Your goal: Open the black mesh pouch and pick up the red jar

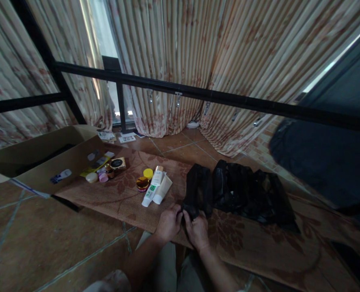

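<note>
Fingers [177, 210] of my left hand [168, 223] and right hand [199, 232] are pinching a black pouch's [194, 181] near end on the bench [115, 202]; I'm judging that a sharp leftward tug could be sweeping it into the squeeze tubes [163, 190].

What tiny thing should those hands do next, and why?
Maybe ease the left hand away from the right hand: both hold the black, oblong, fabric-looking pouch at its near edge, close together, and I can't make out any opening.
</note>
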Demonstrator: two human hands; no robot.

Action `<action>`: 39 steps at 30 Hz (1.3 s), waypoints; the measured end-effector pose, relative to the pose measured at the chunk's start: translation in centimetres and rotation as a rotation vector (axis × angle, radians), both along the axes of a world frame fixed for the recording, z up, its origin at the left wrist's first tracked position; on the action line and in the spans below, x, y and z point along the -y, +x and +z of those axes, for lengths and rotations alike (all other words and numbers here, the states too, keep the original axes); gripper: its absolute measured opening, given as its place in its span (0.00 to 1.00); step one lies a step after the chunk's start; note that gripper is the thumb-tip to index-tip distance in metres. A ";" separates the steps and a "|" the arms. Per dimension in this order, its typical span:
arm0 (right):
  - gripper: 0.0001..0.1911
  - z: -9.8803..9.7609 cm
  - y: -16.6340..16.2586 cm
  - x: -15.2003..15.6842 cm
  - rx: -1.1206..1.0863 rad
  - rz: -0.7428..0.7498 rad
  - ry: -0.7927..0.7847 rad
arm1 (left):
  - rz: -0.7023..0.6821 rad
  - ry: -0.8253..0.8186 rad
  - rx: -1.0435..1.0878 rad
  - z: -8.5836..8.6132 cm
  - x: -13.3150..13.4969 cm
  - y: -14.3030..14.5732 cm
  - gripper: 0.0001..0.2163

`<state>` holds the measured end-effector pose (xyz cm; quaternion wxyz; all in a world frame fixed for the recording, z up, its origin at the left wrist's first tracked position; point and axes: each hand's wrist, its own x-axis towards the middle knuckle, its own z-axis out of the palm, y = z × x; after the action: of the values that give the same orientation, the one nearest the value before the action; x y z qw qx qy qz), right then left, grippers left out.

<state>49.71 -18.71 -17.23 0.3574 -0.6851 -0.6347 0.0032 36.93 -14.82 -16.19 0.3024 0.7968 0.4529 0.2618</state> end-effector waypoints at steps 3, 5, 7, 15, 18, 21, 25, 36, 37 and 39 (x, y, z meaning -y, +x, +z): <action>0.20 0.0 0.0 0.0 0.016 0.013 0.017 | 0.003 0.001 -0.003 0.0 0.0 0.0 0.05; 0.19 0.0 0.0 0.0 0.021 0.017 0.019 | 0.006 0.004 -0.004 0.1 0.0 0.0 0.05; 0.19 -0.1 0.0 0.0 0.025 0.016 0.010 | 0.010 0.001 0.002 0.2 0.0 0.0 0.05; 0.19 -0.6 0.2 -0.1 0.014 -0.004 -0.004 | -0.021 -0.040 0.022 0.6 -0.2 -0.1 0.05; 0.19 -0.7 0.2 -0.1 0.007 -0.014 -0.010 | -0.012 -0.056 0.028 0.5 -0.3 -0.1 0.04; 0.20 -0.7 0.2 -0.1 0.004 -0.017 -0.030 | -0.001 -0.059 0.052 0.2 -0.3 0.0 0.05; 0.22 -0.5 0.1 -0.1 0.027 -0.009 -0.057 | 0.006 -0.066 0.056 -0.1 -0.4 0.1 0.05; 0.24 -0.6 -0.1 0.1 0.038 -0.022 -0.046 | 0.000 -0.048 0.054 0.1 -0.2 0.1 0.06; 0.24 -0.5 -0.1 0.1 0.054 -0.033 -0.049 | -0.002 -0.039 0.052 0.1 -0.1 0.1 0.06; 0.24 -0.5 -0.1 0.1 0.086 -0.053 -0.069 | -0.004 -0.026 0.047 0.1 0.0 0.1 0.05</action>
<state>49.60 -18.79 -17.73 0.3062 -0.7129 -0.6307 -0.0138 37.07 -14.79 -16.13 0.3237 0.7875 0.4473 0.2739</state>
